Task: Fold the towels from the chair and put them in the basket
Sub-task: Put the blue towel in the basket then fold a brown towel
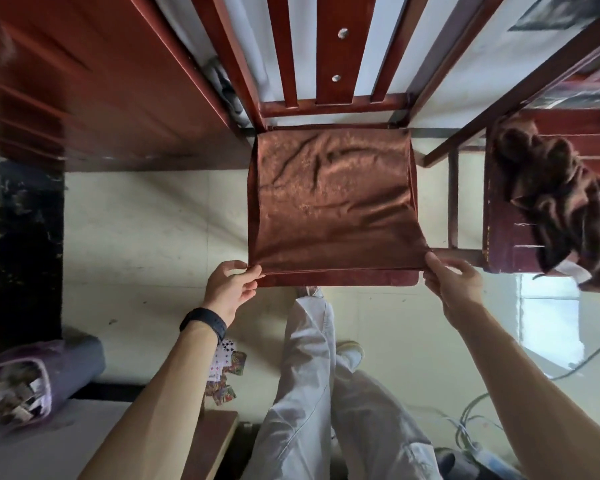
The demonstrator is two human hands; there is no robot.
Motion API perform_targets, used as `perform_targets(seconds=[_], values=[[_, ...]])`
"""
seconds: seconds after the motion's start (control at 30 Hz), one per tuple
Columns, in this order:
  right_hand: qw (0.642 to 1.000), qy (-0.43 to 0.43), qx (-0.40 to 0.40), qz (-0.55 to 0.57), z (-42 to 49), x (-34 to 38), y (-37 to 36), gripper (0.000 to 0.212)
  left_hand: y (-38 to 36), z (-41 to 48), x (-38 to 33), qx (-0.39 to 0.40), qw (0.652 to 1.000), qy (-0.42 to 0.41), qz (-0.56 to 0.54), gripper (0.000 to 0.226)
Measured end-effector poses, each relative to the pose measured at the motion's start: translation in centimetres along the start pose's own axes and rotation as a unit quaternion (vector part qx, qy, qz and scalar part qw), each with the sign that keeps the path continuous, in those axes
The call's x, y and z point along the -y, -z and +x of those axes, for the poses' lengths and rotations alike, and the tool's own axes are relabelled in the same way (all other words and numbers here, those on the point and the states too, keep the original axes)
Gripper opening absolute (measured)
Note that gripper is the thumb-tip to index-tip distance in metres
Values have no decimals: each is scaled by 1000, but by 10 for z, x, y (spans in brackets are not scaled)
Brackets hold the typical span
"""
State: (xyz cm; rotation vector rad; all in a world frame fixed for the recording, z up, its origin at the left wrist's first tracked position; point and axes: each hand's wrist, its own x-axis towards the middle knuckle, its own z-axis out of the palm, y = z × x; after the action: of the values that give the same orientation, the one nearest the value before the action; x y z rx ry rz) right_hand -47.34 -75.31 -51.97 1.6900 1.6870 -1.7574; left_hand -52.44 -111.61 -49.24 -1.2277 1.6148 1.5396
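A rust-brown towel lies spread flat over the seat of a red wooden chair, covering it nearly edge to edge, with a few soft creases near the back. The left hand pinches its near left corner and the right hand pinches the near right corner, both at the seat's front edge. On a second chair just to the right sits a crumpled pile of dark brown towels. A purple-grey fabric basket rests at lower left, well apart from the chairs. Playing cards lie scattered on the floor below the left wrist, and cables trail at lower right.
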Motion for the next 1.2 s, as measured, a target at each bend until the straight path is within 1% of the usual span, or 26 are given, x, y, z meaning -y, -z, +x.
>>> perform_targets(seconds=[0.07,0.17,0.2,0.27,0.33,0.4,0.43,0.47,0.5,0.53,0.57,0.63,0.7,0.77,0.8,0.83,0.9,0.97,1.0,1.07,1.17,1.2], values=[[1000,17,22,12,-25,19,8,12,8,-27,-16,0,1000,-19,-16,29],[997,67,48,11,-73,57,20,21,18,-74,-49,-4,997,-65,-43,22],[994,91,54,2,-90,71,25,19,22,-91,-62,-1,996,-83,-39,19],[988,139,65,-20,-125,101,35,10,29,-125,-90,20,993,-117,-20,15],[978,190,76,-50,-161,133,49,10,34,-162,-120,54,987,-151,0,17],[957,254,90,-104,-198,165,63,21,41,-198,-149,93,977,-188,40,21],[937,301,88,-151,-214,179,70,27,43,-214,-162,105,967,-217,83,23],[907,356,68,-214,-226,192,75,32,46,-227,-174,108,951,-256,136,25],[866,416,36,-276,-236,203,80,34,48,-237,-184,97,928,-301,196,27],[819,474,0,-323,-244,212,84,31,48,-245,-192,74,900,-346,253,25],[775,523,-32,-353,-247,219,88,27,49,-251,-199,37,863,-396,312,20],[705,588,-66,-392,-246,223,97,17,49,-261,-209,-50,767,-484,418,12],[652,628,-49,-423,-239,224,105,14,54,-265,-213,-108,667,-552,488,14],[609,660,-22,-439,-240,222,112,14,59,-269,-215,-148,568,-595,549,19],[597,669,-20,-443,-242,220,116,14,62,-270,-215,-160,509,-624,570,24],[594,670,-24,-446,-243,218,119,15,64,-270,-213,-162,460,-648,585,31],[603,654,-31,-456,-247,213,124,17,70,-272,-205,-163,395,-682,593,33],[599,651,-27,-466,-247,207,126,18,74,-264,-193,-166,354,-698,600,30],[595,651,-22,-471,-246,203,125,18,75,-261,-188,-161,349,-693,610,29],[591,647,-6,-481,-241,196,121,17,76,-251,-176,-154,343,-686,623,27],[584,637,15,-503,-230,186,111,13,77,-234,-164,-134,351,-662,648,9],[581,632,22,-513,-228,184,107,12,77,-228,-163,-128,357,-647,662,15]])
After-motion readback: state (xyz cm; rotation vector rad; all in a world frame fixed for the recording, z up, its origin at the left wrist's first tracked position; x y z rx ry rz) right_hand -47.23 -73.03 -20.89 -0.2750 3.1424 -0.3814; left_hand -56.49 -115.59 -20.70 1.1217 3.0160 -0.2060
